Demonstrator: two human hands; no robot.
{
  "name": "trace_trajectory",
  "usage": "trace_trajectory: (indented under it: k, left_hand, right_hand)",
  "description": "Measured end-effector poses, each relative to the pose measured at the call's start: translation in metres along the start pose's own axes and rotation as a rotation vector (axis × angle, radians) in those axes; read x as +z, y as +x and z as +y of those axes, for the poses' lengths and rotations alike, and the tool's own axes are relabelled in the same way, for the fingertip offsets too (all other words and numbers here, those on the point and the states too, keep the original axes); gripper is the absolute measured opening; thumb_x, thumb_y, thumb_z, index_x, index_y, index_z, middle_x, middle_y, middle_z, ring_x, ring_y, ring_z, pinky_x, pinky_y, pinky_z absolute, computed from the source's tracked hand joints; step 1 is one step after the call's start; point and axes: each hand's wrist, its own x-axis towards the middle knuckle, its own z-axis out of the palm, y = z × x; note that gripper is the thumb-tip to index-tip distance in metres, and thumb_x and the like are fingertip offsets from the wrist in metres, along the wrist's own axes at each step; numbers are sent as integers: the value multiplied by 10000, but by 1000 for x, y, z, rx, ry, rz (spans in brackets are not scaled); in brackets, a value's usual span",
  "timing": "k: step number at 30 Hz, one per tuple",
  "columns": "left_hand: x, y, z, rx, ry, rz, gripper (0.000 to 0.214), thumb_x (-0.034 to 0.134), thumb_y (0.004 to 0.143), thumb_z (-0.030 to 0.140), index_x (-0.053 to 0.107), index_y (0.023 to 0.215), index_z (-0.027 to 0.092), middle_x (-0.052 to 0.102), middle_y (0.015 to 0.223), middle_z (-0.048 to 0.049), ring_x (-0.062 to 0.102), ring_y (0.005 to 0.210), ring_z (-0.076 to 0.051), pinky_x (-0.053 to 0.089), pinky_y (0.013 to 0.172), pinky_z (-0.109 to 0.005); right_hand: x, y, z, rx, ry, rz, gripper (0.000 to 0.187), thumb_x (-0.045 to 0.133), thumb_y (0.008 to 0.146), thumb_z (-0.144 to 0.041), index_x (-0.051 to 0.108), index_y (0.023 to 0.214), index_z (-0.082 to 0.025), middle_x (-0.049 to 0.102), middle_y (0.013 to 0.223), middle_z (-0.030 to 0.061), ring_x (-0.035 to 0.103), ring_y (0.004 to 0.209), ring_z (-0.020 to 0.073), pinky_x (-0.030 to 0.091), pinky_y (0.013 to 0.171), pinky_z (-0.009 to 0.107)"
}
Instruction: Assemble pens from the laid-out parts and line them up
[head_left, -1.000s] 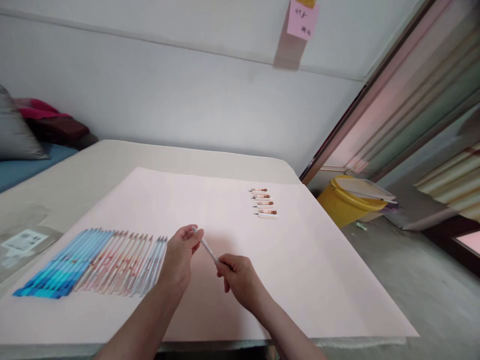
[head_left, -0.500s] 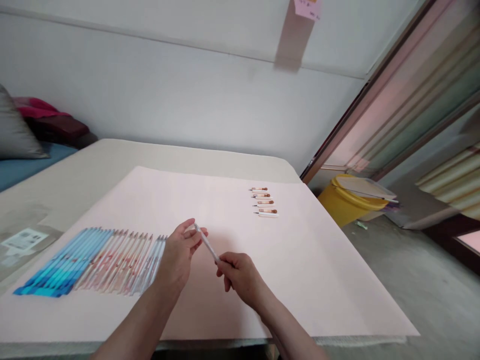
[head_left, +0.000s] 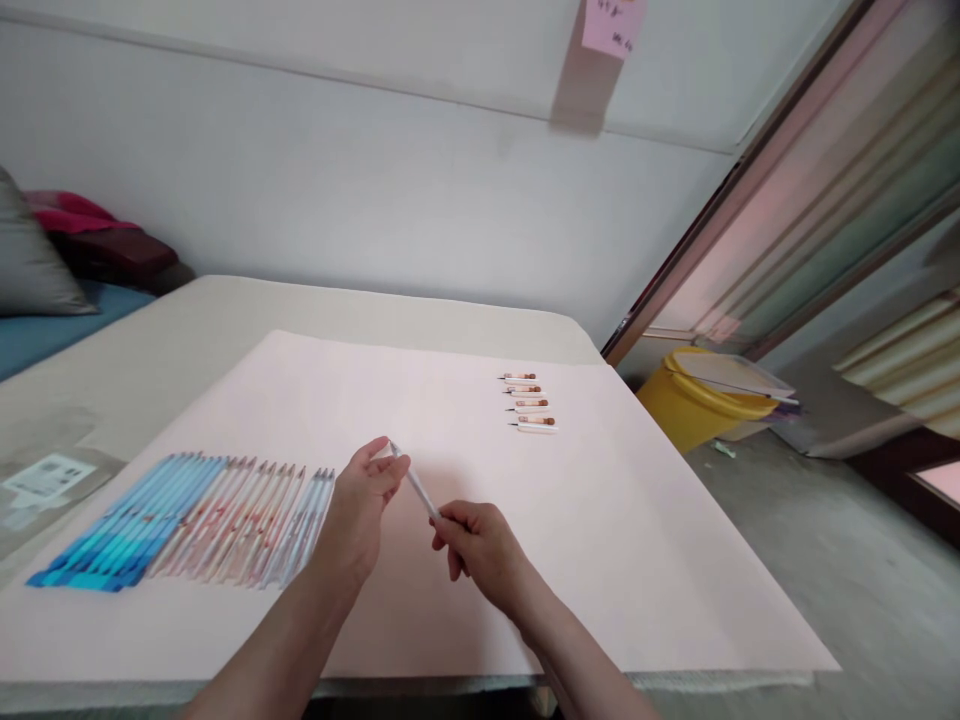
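A slim whitish pen [head_left: 421, 492] is held slantwise above the pink sheet, between my two hands. My left hand [head_left: 364, 505] has thumb and fingers closed around its far, pointed end. At the near end, my right hand [head_left: 480, 550] pinches it between thumb and forefinger, hiding that end. To the left of my hands lies a row of pens: blue ones [head_left: 142, 515], reddish clear ones [head_left: 232, 520] and grey-blue ones [head_left: 311, 510], the last partly behind my left forearm. Farther off, several white pen parts with dark tips [head_left: 537, 429] lie beside brown-ended pieces [head_left: 536, 421].
The pink sheet [head_left: 637, 560] covers most of the table [head_left: 405, 308], which meets a white wall. A plastic bag with a label [head_left: 49, 478] lies at left, near a grey cushion [head_left: 34, 260]. A yellow bin [head_left: 682, 405] stands on the floor at right.
My left fingers have closed in on the pen's far end. The right hand keeps its pinch almost in place. The view has tilted slightly upward.
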Motion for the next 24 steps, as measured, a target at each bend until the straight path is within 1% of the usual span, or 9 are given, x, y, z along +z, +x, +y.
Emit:
trace_trajectory:
  k: [2,4,7,10,12,15,19,21,24]
  left_hand:
    - [0,0,-1,13,28,29,539,737,633,251,546,1131,169,628,793,-13,590,816,-125,419,869,-314]
    - [0,0,-1,13,15,18,551,743,616,219,549,1129,160,621,742,-4,592,776,-117,423,861,-305]
    - [-1,0,0,1,-33,-22,568,734,615,180,542,1149,151,633,734,-21,613,814,-142,427,868,-312]
    - [-1,0,1,-9,-69,-70,564,716,634,166,527,1165,148,645,767,-40,619,867,-167,427,884,-331]
    - [-1,1,0,-8,-84,-100,550,707,650,171,523,1168,147,646,776,-44,617,877,-172,428,887,-340]
    - [-1,1,0,-9,-112,-136,545,707,656,189,526,1168,153,638,752,-34,618,851,-173,443,858,-344]
    - [0,0,0,-30,-162,-192,558,704,667,198,513,1189,156,645,760,-44,614,819,-168,458,813,-330]
    - [1,-1,1,-37,-188,-211,559,703,671,196,509,1195,158,648,767,-48,612,812,-164,461,803,-321]
    - [2,-2,3,-52,-225,-229,565,709,669,189,506,1195,161,648,760,-41,611,806,-158,462,802,-306]
  right_hand:
    - [0,0,0,-7,-15,-3,237,504,797,-290,567,614,-153,477,474,-51,423,347,51,286,385,181]
    - [1,0,0,-5,6,-23,229,504,794,-284,567,616,-153,481,467,-52,424,343,53,286,383,185]
    - [1,-1,-2,19,66,-47,218,507,780,-285,579,632,-142,522,501,-39,423,335,52,272,375,194]
    - [1,-3,-5,42,152,-68,196,533,762,-294,606,693,-126,584,584,-14,441,345,50,261,378,199]
    - [0,-4,-5,53,254,-96,197,561,759,-305,619,746,-118,610,631,4,460,362,51,252,389,201]
    - [-1,-6,-3,121,482,-188,242,599,762,-341,630,791,-103,620,659,28,455,379,50,225,401,209]
    - [-2,-8,-1,223,768,-322,271,645,744,-346,636,826,-88,601,651,26,393,377,35,218,424,216]
    - [-2,-8,-1,252,838,-342,255,659,735,-327,635,825,-90,585,639,10,348,366,25,207,425,216]
    - [-1,-8,-1,264,863,-351,237,661,730,-318,636,818,-99,574,631,-6,303,358,20,194,416,216]
